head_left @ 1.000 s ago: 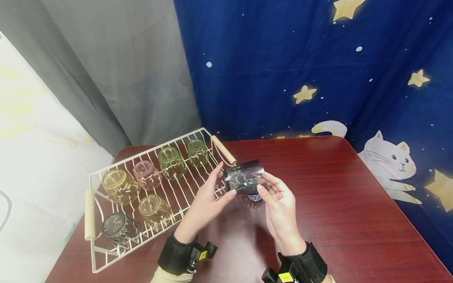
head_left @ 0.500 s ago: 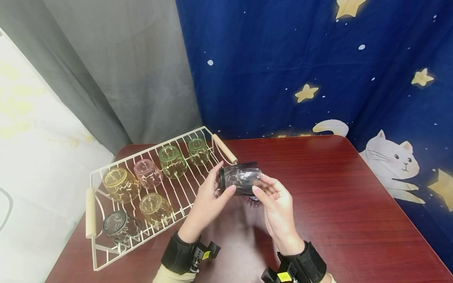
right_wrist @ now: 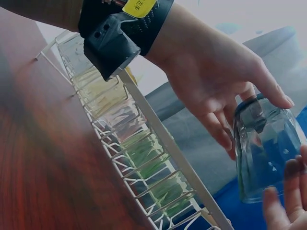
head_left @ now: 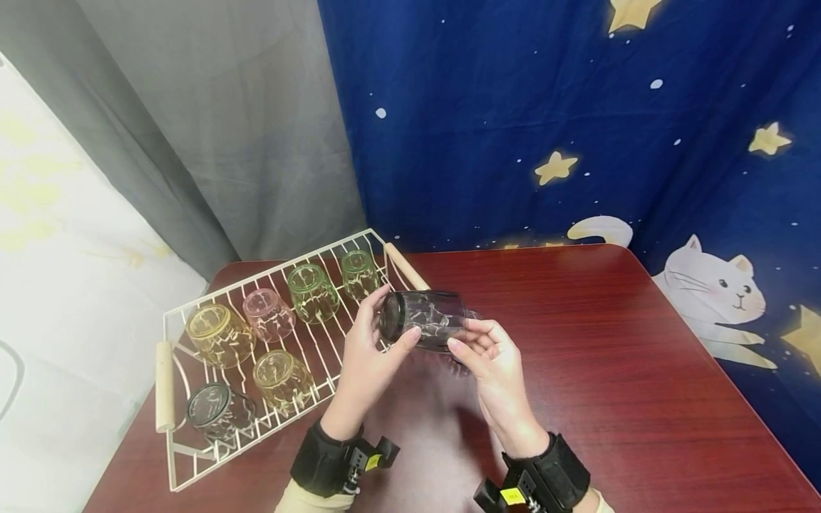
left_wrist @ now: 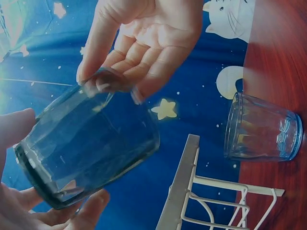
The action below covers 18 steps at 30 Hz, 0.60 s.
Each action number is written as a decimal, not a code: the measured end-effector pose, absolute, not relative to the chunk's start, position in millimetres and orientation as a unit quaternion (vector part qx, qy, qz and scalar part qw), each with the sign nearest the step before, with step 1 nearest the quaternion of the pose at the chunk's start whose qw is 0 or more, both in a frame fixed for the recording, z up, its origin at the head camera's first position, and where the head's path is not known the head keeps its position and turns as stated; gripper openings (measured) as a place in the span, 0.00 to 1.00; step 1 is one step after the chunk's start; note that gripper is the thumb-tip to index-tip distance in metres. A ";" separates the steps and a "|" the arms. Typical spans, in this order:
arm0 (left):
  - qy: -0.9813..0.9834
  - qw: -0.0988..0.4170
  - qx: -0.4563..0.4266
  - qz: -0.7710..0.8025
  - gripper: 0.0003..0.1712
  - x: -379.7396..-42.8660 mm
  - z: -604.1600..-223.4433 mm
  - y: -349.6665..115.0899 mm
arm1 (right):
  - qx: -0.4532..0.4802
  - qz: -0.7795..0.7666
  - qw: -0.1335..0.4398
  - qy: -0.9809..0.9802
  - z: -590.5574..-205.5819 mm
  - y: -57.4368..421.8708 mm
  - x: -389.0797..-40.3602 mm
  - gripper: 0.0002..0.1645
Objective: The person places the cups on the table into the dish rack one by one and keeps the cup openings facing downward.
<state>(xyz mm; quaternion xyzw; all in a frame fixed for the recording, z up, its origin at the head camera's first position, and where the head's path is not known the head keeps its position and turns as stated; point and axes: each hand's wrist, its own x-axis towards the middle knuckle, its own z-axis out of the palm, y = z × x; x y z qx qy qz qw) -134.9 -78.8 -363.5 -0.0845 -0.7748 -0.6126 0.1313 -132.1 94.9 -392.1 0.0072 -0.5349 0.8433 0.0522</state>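
A smoky grey drinking glass (head_left: 428, 319) is held on its side above the table, its thick base to the left and its mouth to the right. My left hand (head_left: 370, 360) grips the base end, thumb in front and fingers behind. With thumb and fingers, my right hand (head_left: 499, 376) pinches the rim end, as the left wrist view also shows. Beyond the held glass, a clear glass (left_wrist: 264, 128) stands on the table; in the head view it is mostly hidden behind the held glass and right hand.
Left of the hands stands a cream wire rack (head_left: 169, 456) with wooden handles (head_left: 164, 388). Upside-down glasses fill parts of it: yellow (head_left: 219, 336), pink (head_left: 268, 315), green (head_left: 312, 293), smaller green (head_left: 359, 275), amber (head_left: 282, 382) and dark grey (head_left: 219, 413). Curtains hang behind the table (head_left: 641, 370).
Both hands have shifted slightly left with the glass. The glass has turned so its base faces more into view. The rack and its glasses stay put.
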 end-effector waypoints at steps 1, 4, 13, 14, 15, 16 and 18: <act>-0.773 0.139 -0.082 -0.613 0.41 -135.2 -363.8 -79.2 | 0.005 0.839 0.041 -0.543 -392.7 95.1 -132.0 0.22; -0.772 0.167 -0.075 -0.609 0.40 -135.5 -363.5 -81.7 | 0.005 0.821 0.012 -0.571 -393.5 96.1 -132.4 0.18; -0.787 0.255 -0.036 -0.561 0.40 -134.2 -357.8 -98.4 | 0.066 0.711 0.021 -0.699 -392.2 107.9 -140.4 0.18; -0.792 0.264 -0.029 -0.549 0.41 -133.8 -357.2 -101.0 | 0.071 0.686 0.031 -0.724 -393.6 109.9 -142.7 0.19; -0.797 0.272 -0.022 -0.539 0.41 -133.4 -356.6 -103.6 | 0.075 0.658 0.039 -0.748 -395.5 111.9 -145.2 0.20; -0.802 0.280 -0.017 -0.528 0.42 -132.9 -356.3 -106.2 | 0.078 0.628 0.051 -0.772 -397.1 113.6 -147.5 0.22; -0.810 0.294 -0.006 -0.507 0.43 -132.1 -356.7 -111.0 | 0.079 0.568 0.071 -0.816 -401.1 116.6 -151.8 0.24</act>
